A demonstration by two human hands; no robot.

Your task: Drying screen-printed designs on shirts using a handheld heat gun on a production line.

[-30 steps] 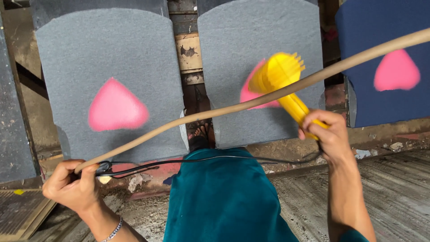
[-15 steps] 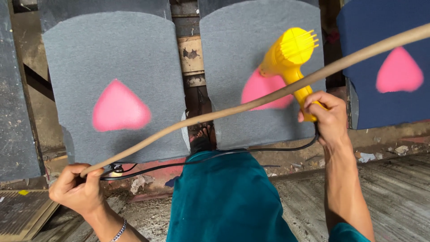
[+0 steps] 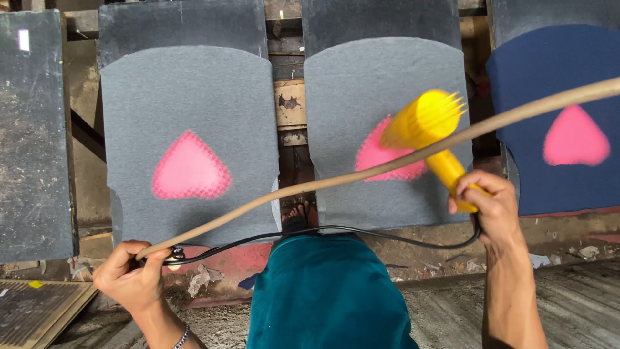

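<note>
My right hand (image 3: 489, 205) grips the handle of a yellow heat gun (image 3: 427, 129), whose nozzle hangs over the pink heart print (image 3: 382, 155) on the middle grey fabric panel (image 3: 387, 97). My left hand (image 3: 129, 279) holds the near end of a long tan stick (image 3: 361, 174) together with the gun's black cord (image 3: 336, 230). The stick runs diagonally up to the right edge, crossing in front of the gun. A second grey panel (image 3: 187, 103) with a pink heart (image 3: 190, 169) lies to the left.
A navy panel (image 3: 555, 71) with a pink heart (image 3: 575, 137) lies at the right. A dark board (image 3: 32, 142) lies at far left. My teal-clad leg (image 3: 323, 297) and bare foot (image 3: 296, 218) are below centre. Wooden beams show between the panels; planks at bottom right.
The heat gun has swung down and left, its nozzle now lower over the middle pink heart. My left hand with the stick and cord has stayed about where it was.
</note>
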